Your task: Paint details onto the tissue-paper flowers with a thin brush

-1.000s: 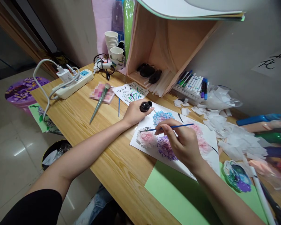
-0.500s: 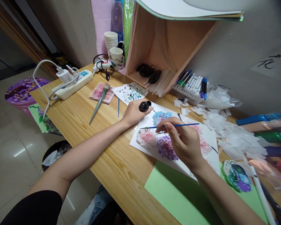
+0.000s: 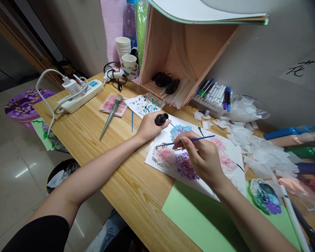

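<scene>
My left hand [image 3: 150, 126] is closed around a small black bottle [image 3: 161, 119], its open mouth tilted to the right, and rests at the upper left edge of a white sheet [image 3: 151, 161]. Between the fingertips of my right hand [image 3: 199, 150] is a thin blue paintbrush [image 3: 204, 138]. Its tip points left, at dark marks just above a pale pink paper flower [image 3: 163, 155]. Also on the sheet are a blue flower [image 3: 180, 131], a purple flower [image 3: 187, 166] partly behind my right hand, and more pink flowers [image 3: 227, 162] to the right.
Green paper [image 3: 189, 213] lies under the sheet, bearing a paint-smeared palette [image 3: 265, 196]. Torn white paper [image 3: 259, 150] is heaped at the right. Behind stand markers [image 3: 215, 92] and a pink box [image 3: 189, 45]. A power strip [image 3: 81, 96] and a large brush [image 3: 110, 119] lie left.
My right hand has shifted slightly left and down, bringing the brush tip lower toward the pale pink flower. The brush's back end is tilted higher. My left hand keeps hold of the bottle.
</scene>
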A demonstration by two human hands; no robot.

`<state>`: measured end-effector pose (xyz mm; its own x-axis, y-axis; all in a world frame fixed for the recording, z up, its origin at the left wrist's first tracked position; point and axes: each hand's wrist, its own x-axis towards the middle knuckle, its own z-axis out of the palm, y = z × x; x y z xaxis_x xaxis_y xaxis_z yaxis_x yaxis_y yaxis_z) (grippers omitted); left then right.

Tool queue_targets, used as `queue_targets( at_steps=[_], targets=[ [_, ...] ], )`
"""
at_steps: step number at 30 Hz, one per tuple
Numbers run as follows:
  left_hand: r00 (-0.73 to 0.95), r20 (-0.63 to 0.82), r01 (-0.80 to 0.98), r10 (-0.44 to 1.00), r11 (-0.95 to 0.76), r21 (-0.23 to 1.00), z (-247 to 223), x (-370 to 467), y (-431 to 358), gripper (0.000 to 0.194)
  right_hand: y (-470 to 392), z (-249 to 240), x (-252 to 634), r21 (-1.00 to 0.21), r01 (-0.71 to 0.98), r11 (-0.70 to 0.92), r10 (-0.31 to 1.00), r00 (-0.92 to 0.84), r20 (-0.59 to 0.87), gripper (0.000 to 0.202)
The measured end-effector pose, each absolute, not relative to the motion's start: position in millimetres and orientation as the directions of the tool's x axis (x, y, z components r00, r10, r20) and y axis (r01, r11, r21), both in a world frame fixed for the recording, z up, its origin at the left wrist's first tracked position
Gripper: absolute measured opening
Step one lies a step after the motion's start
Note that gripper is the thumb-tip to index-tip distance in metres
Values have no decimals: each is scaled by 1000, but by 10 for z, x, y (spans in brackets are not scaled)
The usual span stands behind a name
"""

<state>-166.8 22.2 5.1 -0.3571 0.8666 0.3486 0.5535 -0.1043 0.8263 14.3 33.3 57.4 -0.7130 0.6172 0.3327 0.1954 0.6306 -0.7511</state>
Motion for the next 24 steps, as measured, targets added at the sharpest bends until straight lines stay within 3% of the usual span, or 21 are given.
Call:
queue_targets(
  at_steps=[17, 24],
  targets=[
    [-351, 360, 573, 864, -106, 813, 82, -1670, 209, 21, 352, 617, 163, -798, 156, 582, 659, -664, 352, 25],
    [-332, 380, 591, 863, -123, 797, 67, -1673, 202, 21, 391, 764, 192, -762, 33, 647, 739, -274, 616, 31]
  ],
)
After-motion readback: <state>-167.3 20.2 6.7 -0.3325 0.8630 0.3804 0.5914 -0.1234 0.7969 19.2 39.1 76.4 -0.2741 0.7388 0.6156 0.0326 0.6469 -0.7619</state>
